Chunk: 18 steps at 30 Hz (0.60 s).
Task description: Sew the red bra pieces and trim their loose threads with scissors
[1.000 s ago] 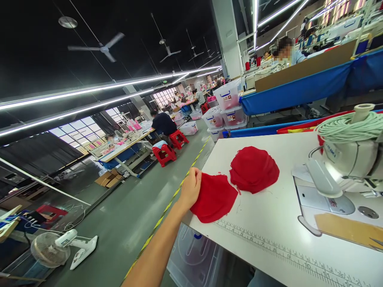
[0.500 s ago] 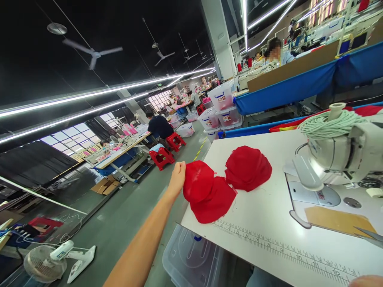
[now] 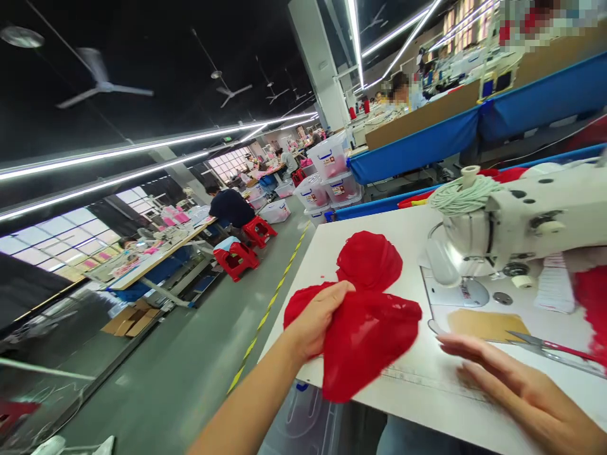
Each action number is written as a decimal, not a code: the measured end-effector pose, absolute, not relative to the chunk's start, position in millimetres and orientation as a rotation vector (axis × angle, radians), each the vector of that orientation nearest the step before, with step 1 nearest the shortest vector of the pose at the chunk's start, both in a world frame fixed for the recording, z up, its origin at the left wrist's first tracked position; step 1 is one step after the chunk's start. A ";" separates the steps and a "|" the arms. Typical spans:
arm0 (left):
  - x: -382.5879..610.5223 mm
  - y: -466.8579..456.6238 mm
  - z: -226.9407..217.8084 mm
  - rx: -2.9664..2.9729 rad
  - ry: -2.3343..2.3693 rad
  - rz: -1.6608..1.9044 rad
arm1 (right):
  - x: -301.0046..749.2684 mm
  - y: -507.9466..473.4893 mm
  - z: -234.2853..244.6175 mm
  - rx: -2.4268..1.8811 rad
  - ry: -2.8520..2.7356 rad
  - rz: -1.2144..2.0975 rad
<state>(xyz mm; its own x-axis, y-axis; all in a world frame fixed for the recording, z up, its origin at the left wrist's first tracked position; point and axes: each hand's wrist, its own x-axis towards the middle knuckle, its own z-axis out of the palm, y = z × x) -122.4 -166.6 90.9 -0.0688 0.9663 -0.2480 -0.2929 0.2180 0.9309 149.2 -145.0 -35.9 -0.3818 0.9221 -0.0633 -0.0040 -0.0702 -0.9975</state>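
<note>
My left hand (image 3: 317, 322) pinches the edge of a red fabric piece (image 3: 372, 335), which is lifted over the front edge of the white sewing table (image 3: 403, 395). Under and behind that hand lies more red fabric (image 3: 300, 302). Farther back on the tabletop rests a rounded red fabric piece (image 3: 370, 258). My right hand (image 3: 521, 388) hovers at the right with fingers stretched out and holds nothing. Close to its fingertips are a tan card (image 3: 486, 323) and scissors with red handles (image 3: 564, 349). Beyond them stands the white sewing machine (image 3: 531, 212).
A mint-green cord coil (image 3: 462, 194) sits on the machine head. Printed ruler marks run along the table's front. Below is a clear plastic bin (image 3: 301, 420). Stacked bins (image 3: 327, 183), red stools (image 3: 236, 259) and people at other tables are farther off.
My left hand has moved right and toward me, lifting a red fabric piece off the table's left end. My right hand has come into view from the lower right. The camera has turned right.
</note>
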 end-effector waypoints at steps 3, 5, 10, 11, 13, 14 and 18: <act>-91.5 -157.9 69.1 0.712 1.034 1.102 | 137.1 -133.7 1.1 -0.819 -1.151 1.936; -82.0 -150.6 63.6 0.709 1.006 1.071 | 134.6 -129.5 11.7 -0.695 -1.079 2.036; -75.9 -135.5 69.0 0.841 1.064 0.872 | 140.1 -127.6 13.2 -0.701 -1.103 1.948; -74.3 -133.2 70.5 0.899 1.090 0.783 | 141.3 -128.0 13.3 -0.705 -1.109 1.942; -69.7 -129.1 72.2 0.990 1.134 0.607 | 142.8 -129.1 15.0 -0.689 -1.121 1.955; -66.8 -127.4 72.2 1.003 1.145 0.551 | 143.0 -129.7 16.3 -0.672 -1.122 1.965; -54.4 -121.8 67.9 0.861 1.119 0.559 | 142.7 -130.6 20.1 -0.667 -1.135 1.940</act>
<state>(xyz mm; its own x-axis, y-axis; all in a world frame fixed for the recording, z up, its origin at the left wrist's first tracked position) -54.4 -121.8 67.9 0.3572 0.7636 -0.5380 0.0285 0.5668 0.8234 142.7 -130.6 20.1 -0.5617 0.8256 -0.0533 -0.3579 -0.3006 -0.8841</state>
